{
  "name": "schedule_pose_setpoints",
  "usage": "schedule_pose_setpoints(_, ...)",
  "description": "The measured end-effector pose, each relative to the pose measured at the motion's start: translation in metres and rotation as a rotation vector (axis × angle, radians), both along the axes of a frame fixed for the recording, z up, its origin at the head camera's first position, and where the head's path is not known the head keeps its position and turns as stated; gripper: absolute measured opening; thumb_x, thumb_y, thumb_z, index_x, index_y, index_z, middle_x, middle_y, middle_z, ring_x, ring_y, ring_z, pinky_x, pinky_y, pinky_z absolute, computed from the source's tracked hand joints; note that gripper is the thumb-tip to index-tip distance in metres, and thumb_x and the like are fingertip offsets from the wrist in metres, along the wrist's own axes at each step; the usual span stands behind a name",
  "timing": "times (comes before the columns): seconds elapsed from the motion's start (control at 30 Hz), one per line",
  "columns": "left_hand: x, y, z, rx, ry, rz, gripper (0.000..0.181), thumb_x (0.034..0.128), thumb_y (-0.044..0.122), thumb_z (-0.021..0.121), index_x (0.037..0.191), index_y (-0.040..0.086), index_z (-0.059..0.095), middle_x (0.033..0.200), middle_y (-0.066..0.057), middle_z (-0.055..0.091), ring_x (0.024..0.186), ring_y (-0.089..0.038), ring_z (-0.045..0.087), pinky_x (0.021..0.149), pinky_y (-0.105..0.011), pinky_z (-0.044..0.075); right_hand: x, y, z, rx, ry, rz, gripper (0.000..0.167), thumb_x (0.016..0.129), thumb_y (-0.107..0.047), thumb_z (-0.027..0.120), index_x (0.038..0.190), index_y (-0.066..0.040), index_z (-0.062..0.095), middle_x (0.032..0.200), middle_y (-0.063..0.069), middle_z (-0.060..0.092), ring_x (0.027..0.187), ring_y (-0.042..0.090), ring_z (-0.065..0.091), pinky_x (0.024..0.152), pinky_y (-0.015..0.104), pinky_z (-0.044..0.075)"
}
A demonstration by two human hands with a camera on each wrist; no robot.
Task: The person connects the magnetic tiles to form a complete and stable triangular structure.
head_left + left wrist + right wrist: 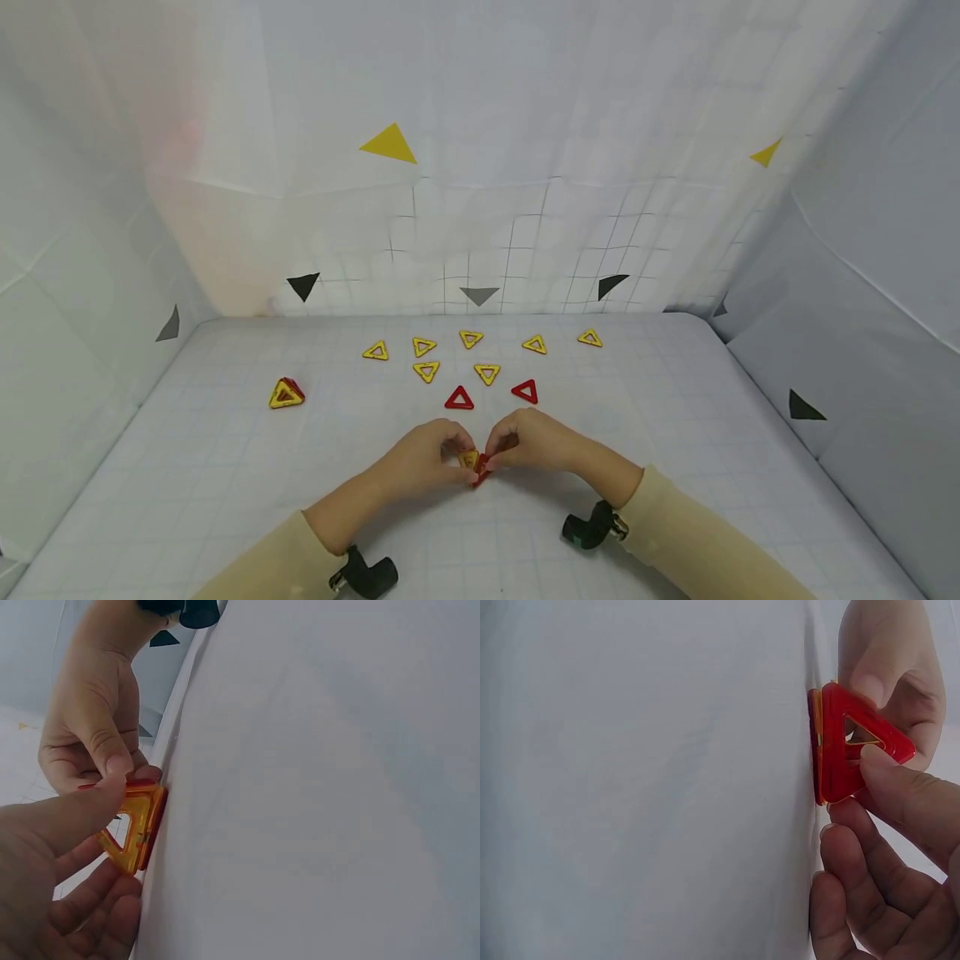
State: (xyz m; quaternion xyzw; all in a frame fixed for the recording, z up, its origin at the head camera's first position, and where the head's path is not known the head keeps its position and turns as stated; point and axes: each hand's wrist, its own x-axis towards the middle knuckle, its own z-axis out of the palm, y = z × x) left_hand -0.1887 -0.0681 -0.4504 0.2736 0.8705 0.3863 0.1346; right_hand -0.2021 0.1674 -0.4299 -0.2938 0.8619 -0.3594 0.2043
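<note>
My left hand (427, 457) pinches a yellow triangular magnetic tile (468, 458), thumb on one side and fingers on the other. Opposite it, my right hand (536, 442) pinches a red triangular magnetic tile (841, 774) between thumb and fingers. Both tiles stand tilted and close together low over the table, and their edges seem to meet. Along their bottom lies a further red piece (814, 742), seen only edge-on in the right wrist view. In the left wrist view the yellow tile (141, 825) looks orange, with red behind it. Fingers cover part of each tile.
Two flat red triangles (460, 398) (526, 391) lie just beyond the hands. Behind them are several yellow triangles (426, 372) on the white table (225, 467). A yellow-and-red pyramid (286, 393) stands at left. White cloth walls (480, 100) enclose the back and sides.
</note>
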Motion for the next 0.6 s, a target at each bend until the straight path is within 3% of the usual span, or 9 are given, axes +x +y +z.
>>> schedule_pose_setpoints(0.6, 0.0012, -0.0013, 0.0005, 0.009, 0.012, 0.022, 0.027, 0.0838, 0.022, 0.083, 0.107, 0.02, 0.07, 0.103, 0.013, 0.066, 0.1, -0.008, 0.061, 0.091, -0.035, 0.052, 0.0, -0.0008, 0.0, 0.006, -0.001, 0.002, 0.009, 0.086, -0.01, 0.079, 0.089, -0.018, 0.077, 0.084, -0.012, 0.072, 0.077, 0.006, 0.065, 0.074, 0.023, 0.054)
